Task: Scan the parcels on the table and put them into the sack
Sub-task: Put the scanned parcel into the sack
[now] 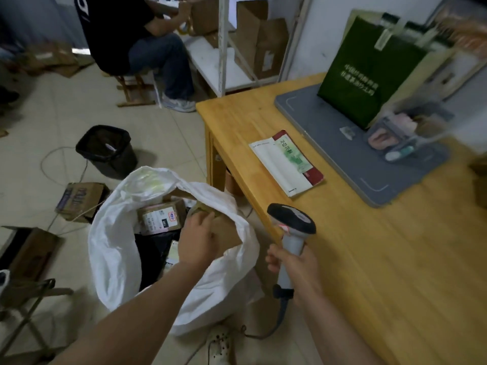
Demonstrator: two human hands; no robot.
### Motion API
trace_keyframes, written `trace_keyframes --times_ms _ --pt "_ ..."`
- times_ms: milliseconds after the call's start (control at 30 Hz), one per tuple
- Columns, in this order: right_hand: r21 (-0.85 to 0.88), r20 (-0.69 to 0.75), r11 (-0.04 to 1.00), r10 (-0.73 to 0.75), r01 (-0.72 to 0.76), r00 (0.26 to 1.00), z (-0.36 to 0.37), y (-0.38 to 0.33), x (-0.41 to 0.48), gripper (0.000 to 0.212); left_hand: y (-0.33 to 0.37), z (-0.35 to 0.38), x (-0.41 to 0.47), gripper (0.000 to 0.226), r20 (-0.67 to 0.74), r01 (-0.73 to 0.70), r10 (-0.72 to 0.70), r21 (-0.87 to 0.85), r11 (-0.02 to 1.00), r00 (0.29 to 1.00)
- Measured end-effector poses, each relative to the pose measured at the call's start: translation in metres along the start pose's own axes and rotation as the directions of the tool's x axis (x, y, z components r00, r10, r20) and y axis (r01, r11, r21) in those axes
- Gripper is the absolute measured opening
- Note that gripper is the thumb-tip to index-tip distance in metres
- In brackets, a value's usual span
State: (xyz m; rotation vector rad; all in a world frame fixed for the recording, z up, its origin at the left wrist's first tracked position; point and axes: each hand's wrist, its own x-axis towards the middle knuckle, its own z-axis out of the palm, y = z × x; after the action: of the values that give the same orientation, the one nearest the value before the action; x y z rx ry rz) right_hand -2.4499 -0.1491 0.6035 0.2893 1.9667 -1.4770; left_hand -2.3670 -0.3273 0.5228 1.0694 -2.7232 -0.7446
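Head view: in the sack (pixel 113 246), a parcel (pixel 228 230) is gripped by left hand (pixel 200 239) fingers (pixel 204 218); a scanner (pixel 291 227) is wrapped by right hand (pixel 296 272) fingers beside the counter (pixel 382 259) edge.

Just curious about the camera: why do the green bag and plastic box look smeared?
Head view: likely motion blur smears the green bag and clear plastic box at the right edge; the white sack and barcode scanner near centre look sharper.
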Motion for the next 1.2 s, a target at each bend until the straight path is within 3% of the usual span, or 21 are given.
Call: trace_keyframes --times_ms 133,267,400,667,767,900,1033,1200 --pt "0.330 0.066 0.939 0.080 -0.097 0.995 -0.039 -0.007 -0.015 0.022 0.066 -0.012 0.005 0.058 -0.142 -0.220 0.225 0.053 0.974 0.964" --pt "0.542 0.000 0.834 0.123 -0.103 0.992 -0.101 -0.012 -0.026 0.024 0.155 -0.006 0.001 0.057 -0.073 -0.451 0.452 0.029 0.892 0.889" --pt "0.702 -0.120 0.712 0.121 -0.002 0.985 -0.184 -0.007 -0.039 0.018 0.250 0.019 -0.023 0.059 0.038 -0.639 0.638 0.014 0.769 0.769" --pt "0.773 -0.414 0.568 0.116 0.281 0.903 -0.373 0.041 -0.080 0.010 0.424 0.098 -0.119 0.058 0.240 -0.835 0.822 -0.068 0.545 0.517" --pt "0.779 -0.484 0.526 0.159 0.341 0.861 -0.439 0.068 -0.098 0.010 0.479 0.141 -0.162 0.059 0.366 -0.839 0.815 -0.140 0.526 0.449" --pt "0.764 -0.574 0.497 0.233 0.411 0.785 -0.513 0.108 -0.114 0.008 0.550 0.196 -0.214 0.064 0.514 -0.741 0.717 -0.212 0.637 0.470" --pt "0.771 -0.599 0.471 0.309 0.428 0.739 -0.560 0.146 -0.119 0.006 0.619 0.240 -0.263 0.066 0.531 -0.760 0.708 -0.169 0.627 0.466" --pt "0.811 -0.555 0.430 0.353 0.396 0.754 -0.582 0.177 -0.118 0.012 0.687 0.289 -0.313 0.144 0.617 -0.710 0.519 0.094 0.697 0.591"
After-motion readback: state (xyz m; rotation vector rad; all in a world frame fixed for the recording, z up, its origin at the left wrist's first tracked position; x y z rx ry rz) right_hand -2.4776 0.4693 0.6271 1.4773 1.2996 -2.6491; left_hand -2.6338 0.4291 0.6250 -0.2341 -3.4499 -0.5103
